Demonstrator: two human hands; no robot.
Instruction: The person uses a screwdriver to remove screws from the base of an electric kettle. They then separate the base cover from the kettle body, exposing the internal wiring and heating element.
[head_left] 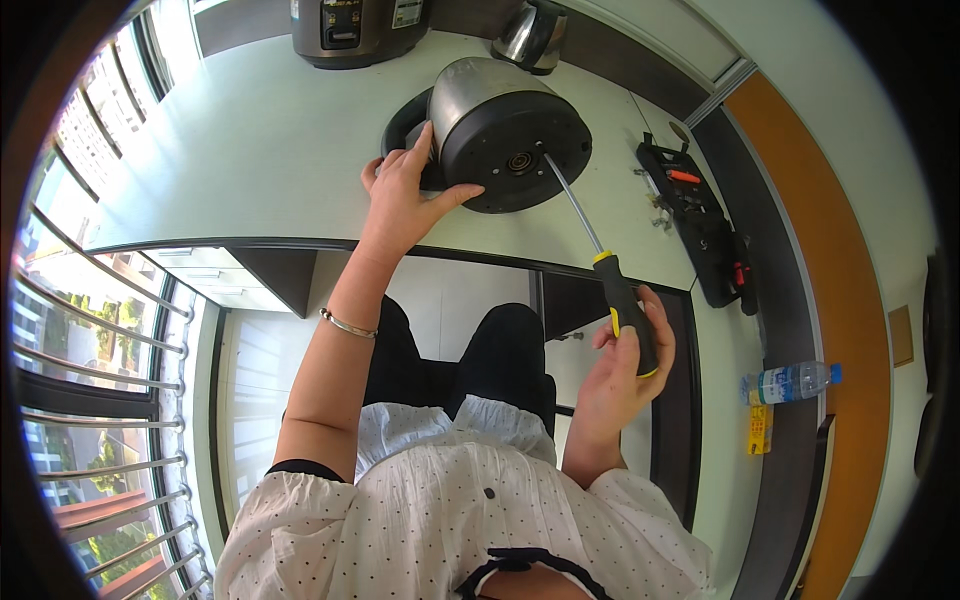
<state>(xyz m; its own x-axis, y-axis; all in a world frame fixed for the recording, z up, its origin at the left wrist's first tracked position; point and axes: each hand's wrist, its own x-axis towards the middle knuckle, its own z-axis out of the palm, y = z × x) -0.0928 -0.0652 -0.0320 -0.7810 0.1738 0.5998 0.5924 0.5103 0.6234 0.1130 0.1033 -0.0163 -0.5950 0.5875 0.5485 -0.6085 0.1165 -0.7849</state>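
An electric kettle (490, 140) with a steel body and a black bottom lies on its side on the pale countertop (250, 160), its bottom turned toward me. My left hand (400, 195) grips it at the left, with the thumb against the black bottom and the fingers by the black handle. In my right hand (625, 375) is a screwdriver (618, 290) with a black and yellow grip, held from below. Its long metal shaft slants up to the left, and the tip meets the kettle's bottom near a small hole, right of the round centre connector.
A black tool case (700, 215) lies at the right, small loose metal pieces (660, 212) beside it. Nearer are a water bottle (790, 383) and a yellow box (760, 430). A dark cooker (360, 30) and another kettle (530, 38) stand at the back. Window bars (100, 370) line the left.
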